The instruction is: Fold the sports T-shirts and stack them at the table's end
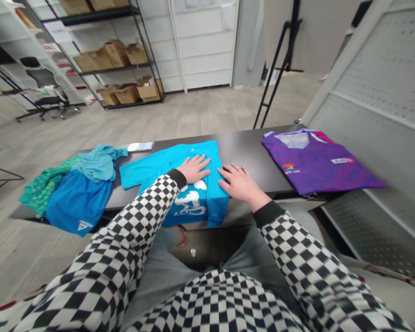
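A bright blue T-shirt (152, 161) with a white print lies on the dark table (242, 145) in front of me. Its right side is folded inward, a sleeve sticks out to the left, and the lower end hangs over the near edge. My left hand (194, 169) rests flat on the shirt's middle with its fingers spread. At the shirt's right folded edge is my right hand (240, 183), fingers stretched out, the tips touching the cloth. Neither hand grips anything.
A folded purple jersey (325, 161) lies at the table's right end. Crumpled green (51, 182) and blue shirts (79, 198) are heaped at the left end. Behind them lies a phone (141, 146). A grey perforated panel (383, 92) stands at the right; shelves with cardboard boxes (117, 53) stand beyond.
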`<state>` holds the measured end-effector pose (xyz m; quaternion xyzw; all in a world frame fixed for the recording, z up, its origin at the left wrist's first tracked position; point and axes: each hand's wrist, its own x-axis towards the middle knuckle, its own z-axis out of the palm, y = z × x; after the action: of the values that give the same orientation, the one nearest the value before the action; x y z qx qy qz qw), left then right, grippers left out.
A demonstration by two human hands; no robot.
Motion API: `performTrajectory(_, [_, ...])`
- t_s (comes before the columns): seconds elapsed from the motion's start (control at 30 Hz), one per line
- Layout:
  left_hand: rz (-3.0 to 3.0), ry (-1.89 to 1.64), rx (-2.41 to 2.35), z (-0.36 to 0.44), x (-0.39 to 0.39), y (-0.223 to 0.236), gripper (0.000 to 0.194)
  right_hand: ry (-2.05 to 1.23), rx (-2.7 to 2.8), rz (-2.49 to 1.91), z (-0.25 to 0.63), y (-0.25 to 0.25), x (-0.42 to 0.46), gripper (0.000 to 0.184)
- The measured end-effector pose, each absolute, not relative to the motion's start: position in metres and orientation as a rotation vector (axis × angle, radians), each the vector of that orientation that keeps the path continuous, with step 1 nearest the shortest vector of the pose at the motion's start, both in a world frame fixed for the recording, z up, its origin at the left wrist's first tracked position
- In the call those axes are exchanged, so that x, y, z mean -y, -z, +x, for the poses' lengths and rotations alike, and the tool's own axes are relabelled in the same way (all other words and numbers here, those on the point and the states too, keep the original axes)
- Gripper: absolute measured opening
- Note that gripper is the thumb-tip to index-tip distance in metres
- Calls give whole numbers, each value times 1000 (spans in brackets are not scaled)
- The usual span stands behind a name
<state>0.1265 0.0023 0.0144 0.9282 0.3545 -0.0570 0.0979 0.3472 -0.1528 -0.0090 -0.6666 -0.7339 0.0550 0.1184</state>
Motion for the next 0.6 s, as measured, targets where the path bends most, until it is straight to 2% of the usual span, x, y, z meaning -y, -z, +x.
performTrajectory(0.3, [2890,-84,-1014,106,12,-15,73,-123,2139,-1939,346,12,151,65])
performTrajectory(0.6, [2788,153,-968,107,44,-13,88,-142,2135,-1925,346,11,153,66])
